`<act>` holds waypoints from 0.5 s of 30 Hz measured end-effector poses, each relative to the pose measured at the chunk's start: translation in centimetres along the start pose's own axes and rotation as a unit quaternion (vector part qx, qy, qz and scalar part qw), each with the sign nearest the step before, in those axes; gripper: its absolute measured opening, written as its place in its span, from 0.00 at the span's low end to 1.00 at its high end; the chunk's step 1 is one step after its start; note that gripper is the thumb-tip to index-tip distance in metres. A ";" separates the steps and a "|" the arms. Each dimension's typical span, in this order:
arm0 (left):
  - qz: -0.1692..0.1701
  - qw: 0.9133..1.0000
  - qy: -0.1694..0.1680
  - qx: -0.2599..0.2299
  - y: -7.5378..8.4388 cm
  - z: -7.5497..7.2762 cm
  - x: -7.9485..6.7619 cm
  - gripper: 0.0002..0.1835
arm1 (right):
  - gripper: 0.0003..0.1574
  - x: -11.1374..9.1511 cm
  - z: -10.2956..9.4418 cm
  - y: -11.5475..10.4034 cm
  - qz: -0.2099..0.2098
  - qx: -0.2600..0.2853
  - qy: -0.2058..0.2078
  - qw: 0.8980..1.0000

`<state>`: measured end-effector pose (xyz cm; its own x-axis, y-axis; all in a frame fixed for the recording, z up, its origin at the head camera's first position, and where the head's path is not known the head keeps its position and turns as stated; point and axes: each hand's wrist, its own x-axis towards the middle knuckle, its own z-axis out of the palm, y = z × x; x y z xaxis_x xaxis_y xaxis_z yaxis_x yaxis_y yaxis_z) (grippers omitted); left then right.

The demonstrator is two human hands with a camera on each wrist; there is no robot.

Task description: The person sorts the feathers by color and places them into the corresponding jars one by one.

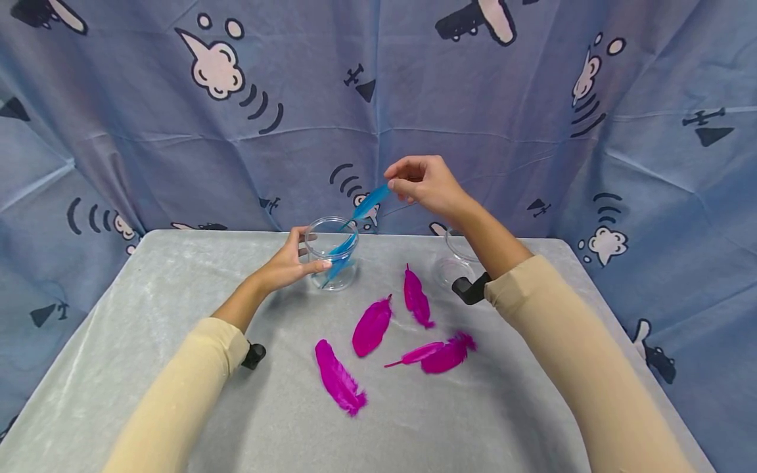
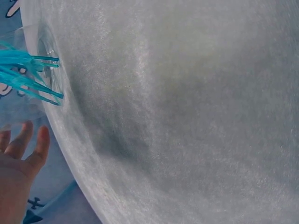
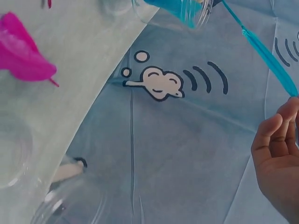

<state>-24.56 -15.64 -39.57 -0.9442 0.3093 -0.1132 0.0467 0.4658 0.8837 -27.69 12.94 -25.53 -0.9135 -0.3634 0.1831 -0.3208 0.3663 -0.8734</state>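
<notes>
My left hand (image 1: 288, 264) holds a clear jar (image 1: 331, 276) at the table's far edge, its thumb across the near side and its fingers round the left side. Several blue feathers (image 2: 21, 70) stand inside that jar, quills down. Above and to the right, my right hand (image 1: 427, 184) pinches a blue feather (image 1: 371, 201) by its upper end. This feather slants down to the left, its quill tip at the jar's mouth. In the right wrist view, the same feather (image 3: 268, 58) runs up from the fingertips of my right hand (image 3: 280, 158).
Several magenta feathers lie on the grey table (image 1: 284, 407), among them one at the front (image 1: 340, 378) and one in the middle (image 1: 372, 326). A second clear jar (image 1: 452, 270) stands at the back right, partly behind my right forearm. A patterned blue curtain (image 1: 319, 85) hangs behind.
</notes>
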 end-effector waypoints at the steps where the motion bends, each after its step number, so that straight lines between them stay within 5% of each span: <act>1: 0.000 1.000 -0.001 -0.001 0.0 0.0 0.0 0.50 | 0.09 0.1 0.2 0.0 0.003 0.002 0.002 1.000; 15: 0.000 1.000 0.003 -0.002 -0.1 0.1 0.1 0.50 | 0.09 0.5 3.4 2.0 0.039 0.021 -0.007 0.999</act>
<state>-24.66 -15.57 -39.74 -0.9464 0.3034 -0.1109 0.0444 0.4622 0.8856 -27.94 10.56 -28.74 -0.9316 -0.3473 0.1074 -0.2377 0.3585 -0.9028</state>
